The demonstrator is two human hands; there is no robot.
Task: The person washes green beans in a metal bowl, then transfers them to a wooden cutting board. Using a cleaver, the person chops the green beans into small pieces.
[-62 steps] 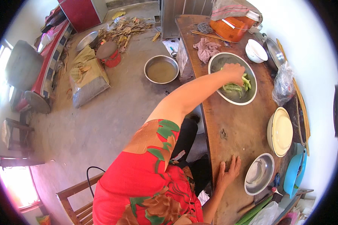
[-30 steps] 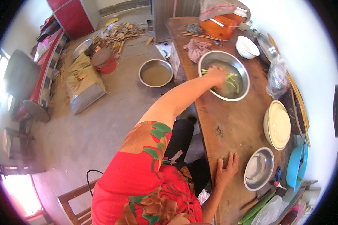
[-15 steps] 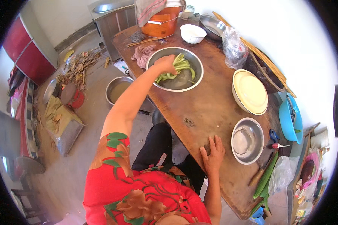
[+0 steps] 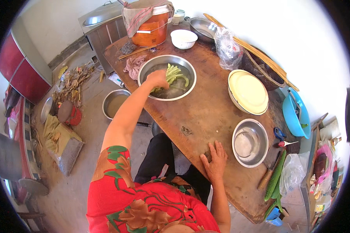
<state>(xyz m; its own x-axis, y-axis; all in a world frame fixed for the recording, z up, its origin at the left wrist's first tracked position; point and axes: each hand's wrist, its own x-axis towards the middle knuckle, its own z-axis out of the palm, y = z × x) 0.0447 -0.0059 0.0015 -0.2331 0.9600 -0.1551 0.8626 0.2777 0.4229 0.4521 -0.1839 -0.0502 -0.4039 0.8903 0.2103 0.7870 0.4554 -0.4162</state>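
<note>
A steel basin point(image 4: 189, 89) with cloudy water in it stands at the far left part of the wooden table point(image 4: 206, 105). Reaching over its near rim, my left hand point(image 4: 158, 79) is closed around a bunch of pale green vegetable strips point(image 4: 175, 76). Some strips stick out past the fingers, and others lie in the water. The undersides of the fingers are hidden. My right hand point(image 4: 214, 161) rests flat on the table near its front edge, fingers spread, holding nothing. Just right of it sits a smaller steel bowl point(image 4: 265, 134).
A lidded cream bowl point(image 4: 248, 91), white bowl point(image 4: 184, 39) and orange bucket point(image 4: 149, 33) stand farther back. Cucumbers point(image 4: 275, 178) and a knife point(image 4: 266, 178) lie at the right edge. A blue basin point(image 4: 301, 126) is beyond. Below the left edge sits a water-filled pan point(image 4: 116, 104).
The whole view has shifted, so the table things sit a little farther left. My left hand sits lower in the basin, still on the strips. My right hand stays flat on the table.
</note>
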